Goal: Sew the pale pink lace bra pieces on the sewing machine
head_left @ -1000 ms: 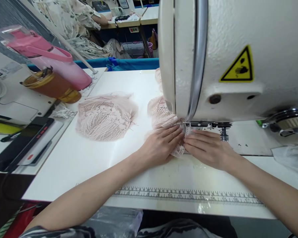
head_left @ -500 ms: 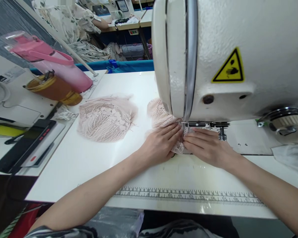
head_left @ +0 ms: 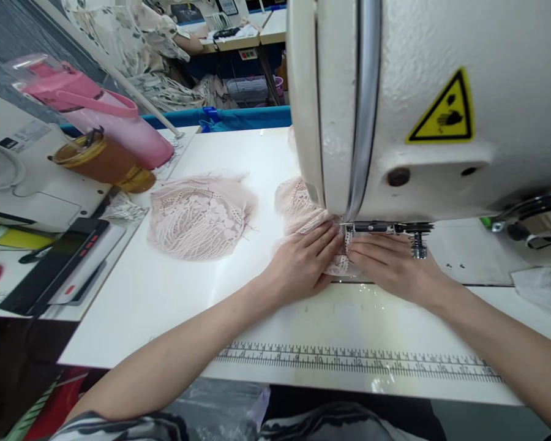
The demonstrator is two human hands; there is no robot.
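A: Head cam, quick: where's the lace pc (head_left: pixel 298 205)?
B: Just right of ctr, bunched on the tabletop (head_left: pixel 165 324), part of it under the sewing machine's (head_left: pixel 417 177) head. Pale pink, w/ a lacy strip btwn the two hands.
A: L hand (head_left: pixel 305 260)?
B: Approx. ctr, palm down on the lace, fingers straight and close tog., pointing up-right. Can't tell if it pinches any cloth underneath.
A: R hand (head_left: pixel 390 263)?
B: Right of ctr, palm down too, fingers tog. and pointing left, tips at the strip's right edge, partly under the black metal fitting (head_left: pixel 390 228). Grip? Can't tell, undersides hidden.
A: Other stuff?
B: 2nd lace pc (head_left: pixel 202 217) lies flat left of ctr, well apart from the hands. Upper left: pink bottle (head_left: pixel 119 128), tilted in view, w/ an amber cup (head_left: pixel 98 160) just beside it. Black device (head_left: pixel 55 263) at mid-left edge. Ruler scale (head_left: pixel 349 361) runs along the table's near edge, lower ctr. Yellow warning sticker (head_left: pixel 443 113), upper right, on the machine.
A: Anyone else?
B: Yep, co-worker's floral sleeve (head_left: pixel 163 33), top left, at another table.
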